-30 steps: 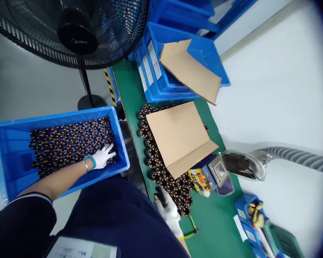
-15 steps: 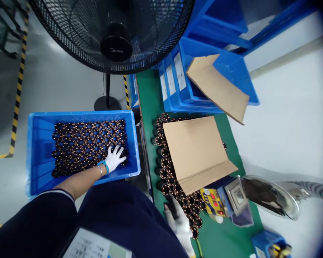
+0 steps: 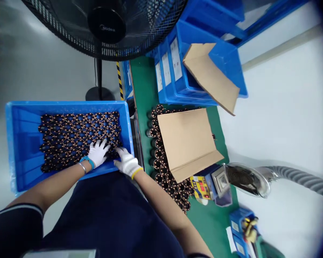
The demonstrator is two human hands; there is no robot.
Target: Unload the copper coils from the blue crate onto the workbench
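A blue crate holds rows of dark cylindrical parts with copper-coloured dots around their open rims. My left hand, in a white glove, lies over the parts near the crate's right end, fingers spread. Close by on the right, my right hand, gloved with a yellow cuff edge, reaches over the crate's near right corner. Its thumb and fingers curve around a dark part at the end of the rows; their tips are partly hidden.
To the right, a green bench carries more such parts, partly under a cardboard sheet. Stacked blue bins stand behind it. A black fan rises beyond the crate. A metal hood on a flexible duct hangs at right.
My right hand has moved left from the bench parts into the crate. My left hand has shifted slightly left over the rows. The whole view has shifted a little.
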